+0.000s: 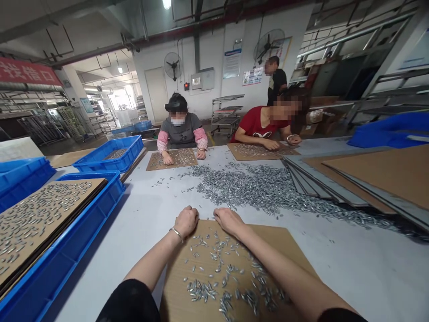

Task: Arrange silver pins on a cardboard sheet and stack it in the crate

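**Station check: both hands at the far edge of the sorting board**

My left hand (186, 221) rests at the far edge of the cardboard sheet (288, 250) in front of me, fingers curled under into a loose fist. Whether anything is pinched inside, I cannot tell. A thin bracelet (176, 233) sits on that wrist. My right hand (229, 220) lies just beside it at the same edge, palm down, fingers bent over the rim — again I cannot tell if it holds a piece. The two hands are near each other but not touching.

The small metal pieces (214, 286) lie scattered over the cardboard sheet between and below my forearms, thicker toward the near edge. A much larger heap of loose pieces (264, 188) spreads across the white table (362, 268) just beyond my hands and trails off to the right.

To my left, a blue crate (77, 241) carries a board covered with pieces (36, 214); a second blue crate (110, 154) stands beyond it. To my right, a stack of bare boards (368, 179) lies fanned on the table.

Across the table, a person in a grey top (181, 132) has both hands on a sheet of their own — a person in a red top (258, 123) leans over another one. A third person (276, 80) stands further back by the wall.
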A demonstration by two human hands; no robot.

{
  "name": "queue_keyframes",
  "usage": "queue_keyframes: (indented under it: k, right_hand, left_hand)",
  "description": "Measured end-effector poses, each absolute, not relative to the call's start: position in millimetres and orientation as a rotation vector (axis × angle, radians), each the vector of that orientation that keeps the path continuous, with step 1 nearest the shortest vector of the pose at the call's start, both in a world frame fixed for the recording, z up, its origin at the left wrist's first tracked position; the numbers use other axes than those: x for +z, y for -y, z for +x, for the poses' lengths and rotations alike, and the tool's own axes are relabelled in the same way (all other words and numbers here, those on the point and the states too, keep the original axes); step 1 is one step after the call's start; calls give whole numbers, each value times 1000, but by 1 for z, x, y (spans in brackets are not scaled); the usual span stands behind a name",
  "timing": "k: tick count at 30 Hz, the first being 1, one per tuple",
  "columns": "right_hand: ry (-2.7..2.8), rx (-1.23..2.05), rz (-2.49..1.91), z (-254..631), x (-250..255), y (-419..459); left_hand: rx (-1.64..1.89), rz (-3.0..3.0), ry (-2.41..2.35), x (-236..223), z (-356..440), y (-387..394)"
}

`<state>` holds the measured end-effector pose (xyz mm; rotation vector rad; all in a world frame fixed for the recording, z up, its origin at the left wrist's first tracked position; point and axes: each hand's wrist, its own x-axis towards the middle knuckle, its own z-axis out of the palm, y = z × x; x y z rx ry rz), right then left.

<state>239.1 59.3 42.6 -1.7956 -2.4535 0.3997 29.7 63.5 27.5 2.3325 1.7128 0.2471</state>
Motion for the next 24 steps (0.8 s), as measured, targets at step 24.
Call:
queue_keyframes:
  k: [24]
  right_hand:
    - [2411, 552, -1879, 202, 71, -84]
  left_hand:
    - [-134, 2502, -1589, 41, 36, -91]
